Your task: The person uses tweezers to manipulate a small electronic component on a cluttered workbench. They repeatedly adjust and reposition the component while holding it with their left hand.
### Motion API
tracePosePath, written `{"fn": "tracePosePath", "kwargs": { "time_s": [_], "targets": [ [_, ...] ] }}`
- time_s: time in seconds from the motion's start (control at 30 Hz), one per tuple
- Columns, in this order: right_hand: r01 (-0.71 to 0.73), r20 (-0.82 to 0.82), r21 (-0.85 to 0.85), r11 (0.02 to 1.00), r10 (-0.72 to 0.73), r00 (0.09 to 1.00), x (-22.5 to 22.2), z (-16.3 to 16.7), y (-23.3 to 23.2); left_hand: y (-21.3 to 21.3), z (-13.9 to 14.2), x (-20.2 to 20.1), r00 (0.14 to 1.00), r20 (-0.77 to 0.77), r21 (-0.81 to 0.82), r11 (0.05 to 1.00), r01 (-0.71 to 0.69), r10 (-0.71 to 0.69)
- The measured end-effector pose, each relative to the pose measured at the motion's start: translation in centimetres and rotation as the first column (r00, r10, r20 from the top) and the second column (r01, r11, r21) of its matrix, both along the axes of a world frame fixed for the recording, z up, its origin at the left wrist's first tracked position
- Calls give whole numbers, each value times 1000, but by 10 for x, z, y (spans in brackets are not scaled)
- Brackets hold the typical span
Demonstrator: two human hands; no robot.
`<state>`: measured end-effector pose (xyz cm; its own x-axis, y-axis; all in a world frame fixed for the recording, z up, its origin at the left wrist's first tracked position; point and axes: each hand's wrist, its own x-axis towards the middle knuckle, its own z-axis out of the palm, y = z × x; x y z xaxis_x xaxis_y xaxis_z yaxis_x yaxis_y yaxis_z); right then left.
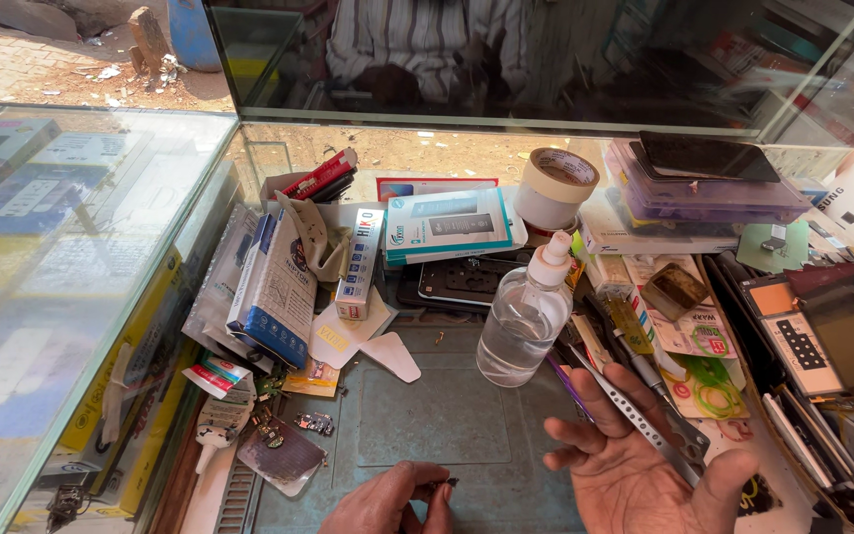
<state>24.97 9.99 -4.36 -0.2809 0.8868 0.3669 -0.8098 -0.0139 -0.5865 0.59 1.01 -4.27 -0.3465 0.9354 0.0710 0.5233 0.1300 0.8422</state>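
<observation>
We are pinching a tiny, light dark part (439, 485) in our left hand (387, 504) fingertips (easily dropped); our right hand (640, 465) is lying open-fingered.

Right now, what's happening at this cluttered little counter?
A person is at a crowded repair bench. Their left hand pinches a tiny dark part between fingertips, low over the blue-grey work mat. Their right hand is open, palm up, with metal tweezers lying across it. A clear spray bottle stands just behind the hands, among boxes, a tape roll and phone parts.
</observation>
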Motion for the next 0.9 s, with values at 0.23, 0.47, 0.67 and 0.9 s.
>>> {"fn": "tracePosePath", "kwargs": {
  "time_s": [0.23,0.47,0.67,0.9],
  "targets": [
    [12,33,-36,999,-11,999,-3,10,-4,1,3,0,1000,8,-3,1000,7,-7],
    [-86,-157,-132,987,65,985,0,14,-9,-1,7,-4,998,12,-67,996,66,-65],
    [-42,-141,-122,992,24,990,5,10,-7,0,6,-5,997,1,-46,996,73,-73],
    [-143,-180,-73,987,128,975,7,6,-9,-1,2,-5,997,10,-46,996,81,-81]
  ]
}}
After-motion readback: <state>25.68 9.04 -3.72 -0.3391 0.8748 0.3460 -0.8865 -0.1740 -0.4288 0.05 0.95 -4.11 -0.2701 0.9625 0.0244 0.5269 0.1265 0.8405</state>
